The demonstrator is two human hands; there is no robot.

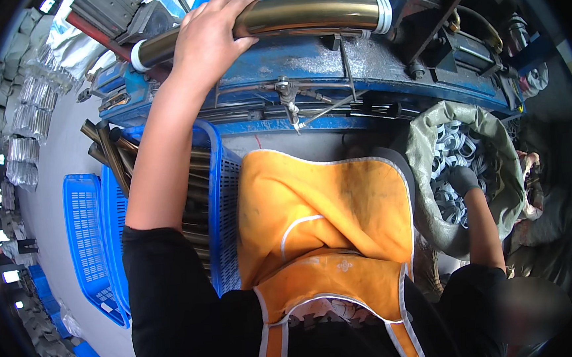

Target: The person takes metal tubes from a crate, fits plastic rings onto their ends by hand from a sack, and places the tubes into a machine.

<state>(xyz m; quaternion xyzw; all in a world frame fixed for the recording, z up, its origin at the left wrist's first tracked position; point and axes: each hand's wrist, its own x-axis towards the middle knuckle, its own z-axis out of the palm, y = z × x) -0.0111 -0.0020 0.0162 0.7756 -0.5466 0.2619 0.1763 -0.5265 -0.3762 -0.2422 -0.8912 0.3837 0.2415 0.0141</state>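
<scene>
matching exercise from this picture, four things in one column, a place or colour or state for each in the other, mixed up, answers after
1. left hand
2. right hand
3. apron
4. sack

A. greenish, open at the top
B. among pale rings
C. orange with pale edging
D. on a bronze-coloured tube

Pairs: 1-D, 2-B, 3-C, 4-A

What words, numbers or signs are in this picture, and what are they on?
No words or numbers read clearly.
Black shirt: pale print, partly covered, too unclear to read.
Orange apron: a small pale emblem, with no readable letters.
Bronze pipe under the left hand: no writing that I can see.
Background: too small and blurred to tell.
</scene>
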